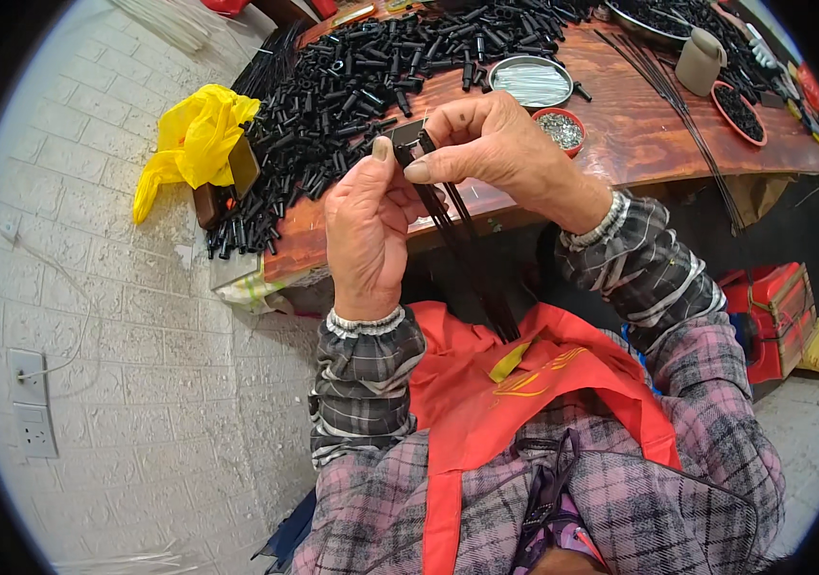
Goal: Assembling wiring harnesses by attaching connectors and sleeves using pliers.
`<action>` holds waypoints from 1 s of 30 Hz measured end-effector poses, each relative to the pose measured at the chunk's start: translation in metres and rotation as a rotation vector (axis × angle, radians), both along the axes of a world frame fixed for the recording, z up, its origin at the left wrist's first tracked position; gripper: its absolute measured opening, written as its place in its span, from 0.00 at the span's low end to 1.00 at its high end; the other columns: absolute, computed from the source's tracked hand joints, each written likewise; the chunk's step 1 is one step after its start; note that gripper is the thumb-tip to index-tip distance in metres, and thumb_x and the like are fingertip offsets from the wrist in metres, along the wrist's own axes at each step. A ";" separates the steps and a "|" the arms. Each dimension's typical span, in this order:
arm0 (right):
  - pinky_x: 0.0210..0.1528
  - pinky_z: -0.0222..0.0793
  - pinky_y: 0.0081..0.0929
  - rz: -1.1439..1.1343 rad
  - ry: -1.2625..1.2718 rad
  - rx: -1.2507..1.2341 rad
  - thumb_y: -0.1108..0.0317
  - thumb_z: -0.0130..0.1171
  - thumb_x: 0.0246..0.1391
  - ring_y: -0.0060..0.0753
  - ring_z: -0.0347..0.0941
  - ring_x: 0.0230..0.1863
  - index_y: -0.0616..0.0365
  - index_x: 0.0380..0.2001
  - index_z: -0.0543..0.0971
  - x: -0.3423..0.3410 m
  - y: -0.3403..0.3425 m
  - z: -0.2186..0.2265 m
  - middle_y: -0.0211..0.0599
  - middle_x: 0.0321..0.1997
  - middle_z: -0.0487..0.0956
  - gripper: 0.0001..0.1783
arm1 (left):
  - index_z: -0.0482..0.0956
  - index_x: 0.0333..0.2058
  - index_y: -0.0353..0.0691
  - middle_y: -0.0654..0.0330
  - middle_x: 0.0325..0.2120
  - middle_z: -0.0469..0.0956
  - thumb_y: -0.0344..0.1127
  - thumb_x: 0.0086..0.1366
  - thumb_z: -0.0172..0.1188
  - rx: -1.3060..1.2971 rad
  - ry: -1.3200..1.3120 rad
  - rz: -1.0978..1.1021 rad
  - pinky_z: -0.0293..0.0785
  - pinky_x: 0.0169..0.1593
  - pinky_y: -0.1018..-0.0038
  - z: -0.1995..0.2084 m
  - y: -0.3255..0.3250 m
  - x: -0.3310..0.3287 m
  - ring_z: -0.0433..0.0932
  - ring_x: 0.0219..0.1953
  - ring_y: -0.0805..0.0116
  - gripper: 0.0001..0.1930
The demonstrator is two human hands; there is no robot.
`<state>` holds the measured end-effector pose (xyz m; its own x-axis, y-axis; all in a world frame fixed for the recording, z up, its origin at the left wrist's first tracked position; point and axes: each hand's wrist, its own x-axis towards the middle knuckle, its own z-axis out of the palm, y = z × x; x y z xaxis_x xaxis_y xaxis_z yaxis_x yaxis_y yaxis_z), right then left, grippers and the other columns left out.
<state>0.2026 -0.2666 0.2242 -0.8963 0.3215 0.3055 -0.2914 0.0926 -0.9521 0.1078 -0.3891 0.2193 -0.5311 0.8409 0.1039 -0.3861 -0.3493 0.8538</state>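
Note:
A bundle of thin black rods [474, 264] slants from my hands down to the red apron [548, 383] on my lap. Its top ends are between my two hands, at the table's near edge. My right hand [524, 163] is closed, thumb and forefinger pinching the rods near the top. On the other side my left hand [366, 235] is closed too, thumb up and fingers curled round the upper rods; its fingertips are partly hidden. Just beyond the thumbs is a small dark block [406, 133]; whether it is held or fixed to the table cannot be told.
Black tubular parts [352, 96] pile over the reddish wooden table [611, 105]. Near my right hand stand a round tray of pale sticks [531, 84] and a red dish of small metal pieces [574, 115]. More black rods [682, 115] overhang the edge. A yellow bag [194, 144] sits left.

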 end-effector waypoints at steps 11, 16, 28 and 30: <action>0.24 0.57 0.10 -0.097 0.032 -0.116 0.71 0.57 0.38 0.11 0.63 0.22 0.61 0.26 0.75 -0.010 -0.025 0.000 0.23 0.22 0.73 0.08 | 0.72 0.33 0.32 0.57 0.26 0.75 0.28 0.57 0.53 0.049 -0.003 0.046 0.75 0.30 0.75 -0.006 -0.023 -0.009 0.76 0.27 0.71 0.06; 0.25 0.57 0.10 -0.023 0.038 -0.159 0.71 0.56 0.39 0.11 0.63 0.22 0.60 0.27 0.75 -0.020 -0.026 -0.004 0.21 0.21 0.72 0.08 | 0.71 0.35 0.32 0.57 0.27 0.75 0.26 0.56 0.54 0.075 0.001 0.049 0.74 0.31 0.74 -0.007 -0.028 -0.014 0.76 0.27 0.70 0.07; 0.20 0.57 0.11 0.040 0.049 -0.136 0.69 0.59 0.41 0.12 0.63 0.18 0.59 0.20 0.74 -0.024 -0.016 -0.005 0.23 0.17 0.70 0.06 | 0.72 0.31 0.35 0.64 0.22 0.73 0.31 0.57 0.54 0.066 0.035 0.037 0.69 0.27 0.81 -0.002 -0.015 -0.013 0.71 0.22 0.79 0.06; 0.20 0.57 0.10 0.037 0.029 -0.127 0.70 0.57 0.39 0.12 0.63 0.17 0.60 0.18 0.73 -0.024 -0.013 -0.004 0.23 0.15 0.70 0.05 | 0.72 0.30 0.36 0.66 0.22 0.72 0.31 0.57 0.54 0.084 0.036 0.095 0.65 0.25 0.84 -0.003 -0.012 -0.010 0.68 0.21 0.80 0.05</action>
<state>0.1787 -0.2793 0.2204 -0.8998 0.3258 0.2901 -0.3196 -0.0396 -0.9467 0.0979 -0.4011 0.2161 -0.6023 0.7746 0.1928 -0.3172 -0.4539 0.8327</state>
